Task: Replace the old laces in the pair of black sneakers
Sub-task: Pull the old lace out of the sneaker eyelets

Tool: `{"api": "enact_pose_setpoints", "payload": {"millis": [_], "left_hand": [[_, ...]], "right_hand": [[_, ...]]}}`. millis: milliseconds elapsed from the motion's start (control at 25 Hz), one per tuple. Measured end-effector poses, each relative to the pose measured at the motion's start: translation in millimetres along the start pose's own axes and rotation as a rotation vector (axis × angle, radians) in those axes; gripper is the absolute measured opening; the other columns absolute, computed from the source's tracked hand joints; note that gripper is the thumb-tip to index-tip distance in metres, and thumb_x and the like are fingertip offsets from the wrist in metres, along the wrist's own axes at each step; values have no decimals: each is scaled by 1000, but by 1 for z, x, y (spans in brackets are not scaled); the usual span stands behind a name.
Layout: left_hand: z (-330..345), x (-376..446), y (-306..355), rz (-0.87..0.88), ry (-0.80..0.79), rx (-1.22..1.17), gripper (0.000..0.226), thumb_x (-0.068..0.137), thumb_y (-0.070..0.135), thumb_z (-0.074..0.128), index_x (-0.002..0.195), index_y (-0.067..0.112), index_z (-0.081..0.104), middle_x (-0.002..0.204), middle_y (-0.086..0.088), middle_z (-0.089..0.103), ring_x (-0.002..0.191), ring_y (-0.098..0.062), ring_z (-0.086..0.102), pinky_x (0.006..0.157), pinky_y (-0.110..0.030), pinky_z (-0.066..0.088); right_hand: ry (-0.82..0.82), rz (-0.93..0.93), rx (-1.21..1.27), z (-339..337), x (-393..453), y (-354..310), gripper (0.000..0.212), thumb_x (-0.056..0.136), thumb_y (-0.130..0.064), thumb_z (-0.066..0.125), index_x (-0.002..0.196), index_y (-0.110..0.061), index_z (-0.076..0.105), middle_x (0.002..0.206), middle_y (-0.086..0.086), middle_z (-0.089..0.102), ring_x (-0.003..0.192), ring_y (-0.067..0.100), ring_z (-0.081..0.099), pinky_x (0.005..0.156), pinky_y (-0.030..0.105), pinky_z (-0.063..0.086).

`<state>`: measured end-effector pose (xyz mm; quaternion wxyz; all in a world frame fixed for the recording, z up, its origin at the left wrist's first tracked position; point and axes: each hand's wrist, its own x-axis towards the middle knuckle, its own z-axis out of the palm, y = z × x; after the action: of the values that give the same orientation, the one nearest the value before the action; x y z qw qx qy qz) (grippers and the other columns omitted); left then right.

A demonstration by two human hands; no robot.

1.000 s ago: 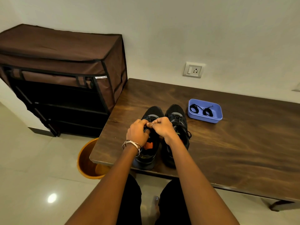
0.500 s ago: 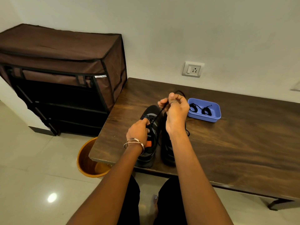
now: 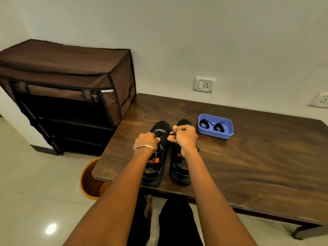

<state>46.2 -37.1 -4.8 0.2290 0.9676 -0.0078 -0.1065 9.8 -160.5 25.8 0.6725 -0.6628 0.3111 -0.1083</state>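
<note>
Here we are pinching the old lace (image 3: 171, 133) with our right hand (image 3: 184, 137), fingers curled tight around the black strand just above the sneakers. Beside it, our left hand (image 3: 147, 140) is gripping the upper eyelet area of the left sneaker (image 3: 156, 167), fingers curled over the tongue; a bangle (image 3: 145, 147) is sitting on that wrist. Under the right hand the right sneaker (image 3: 180, 167) is standing just beside its partner, both toes pointing away from us, heels near the table (image 3: 248, 166) edge closest to us. Beyond and to the right of the right hand, a blue tray (image 3: 215, 135) is holding two coiled black laces (image 3: 211, 124). Left of the left hand, off the table, a brown shoe rack (image 3: 67, 93) is standing against the wall, and an orange bin (image 3: 88, 181) is sitting on the floor below the table corner.
</note>
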Motion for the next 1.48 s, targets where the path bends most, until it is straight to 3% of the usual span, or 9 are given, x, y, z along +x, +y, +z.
{"api": "enact_pose_setpoints", "payload": {"millis": [160, 280, 360, 560, 720, 920, 1240, 1360, 1480], "left_hand": [[-4, 9, 0, -37, -16, -38, 38, 95, 45, 51, 115, 18, 67, 121, -17, 59, 107, -37, 59, 88, -41, 49], [-1, 11, 1, -57, 26, -114, 34, 93, 43, 51, 107, 19, 70, 115, -16, 62, 103, -37, 60, 86, -39, 51], [1, 12, 2, -87, 47, -228, 28, 91, 42, 55, 95, 20, 72, 106, -13, 65, 98, -34, 61, 82, -36, 50], [11, 17, -7, -248, 72, -676, 16, 78, 38, 70, 71, 24, 71, 85, -2, 66, 85, -24, 61, 73, -32, 51], [18, 28, -17, -273, 48, -869, 10, 65, 35, 76, 64, 25, 75, 80, -2, 72, 85, -26, 66, 79, -37, 56], [26, 31, -23, -174, 76, -916, 18, 82, 27, 69, 65, 20, 71, 67, 0, 68, 63, -17, 57, 69, -33, 51], [21, 41, -18, -147, 166, -1034, 18, 102, 22, 40, 101, 10, 52, 60, -4, 61, 41, -11, 50, 38, -20, 38], [20, 39, -16, -176, 150, -1043, 21, 100, 28, 46, 100, 11, 57, 60, -1, 62, 46, -9, 54, 46, -21, 42], [19, 36, -18, -39, 102, -830, 22, 91, 35, 62, 97, 14, 70, 71, 0, 68, 65, -11, 62, 65, -26, 52]], "right_hand": [[-41, 13, 178, 5, 4, 0, 5, 97, -2, 55, 100, -2, 59, 95, 20, 70, 71, 24, 72, 71, 34, 62], [-131, -48, 236, 6, 8, 3, 37, 96, 4, 53, 130, -10, 51, 127, 15, 62, 110, 24, 66, 89, 34, 57], [-142, -61, 29, 6, 9, 10, 52, 96, 2, 55, 144, -14, 44, 139, 8, 54, 127, 23, 54, 100, 37, 51], [-130, -184, -375, 8, 12, 36, 14, 92, -1, 60, 91, -7, 74, 87, 7, 73, 84, 16, 67, 79, 29, 53], [-188, -227, -498, 21, 8, 45, 13, 90, -16, 71, 98, -6, 75, 93, 5, 72, 89, 9, 61, 76, 20, 42], [-142, -251, -538, 34, 8, 52, 21, 87, -19, 74, 104, -7, 74, 88, 4, 71, 91, 16, 65, 79, 26, 49], [-52, -176, -601, 46, 20, 50, 8, 83, -23, 76, 80, -15, 75, 85, 5, 72, 88, 23, 67, 70, 28, 48], [-50, -167, -636, 44, 23, 43, 13, 86, -21, 71, 74, -20, 75, 90, 6, 72, 91, 25, 65, 69, 32, 49], [-48, -157, -673, 42, 26, 36, 15, 85, -18, 67, 73, -17, 77, 87, 8, 72, 87, 29, 65, 62, 30, 43]]}}
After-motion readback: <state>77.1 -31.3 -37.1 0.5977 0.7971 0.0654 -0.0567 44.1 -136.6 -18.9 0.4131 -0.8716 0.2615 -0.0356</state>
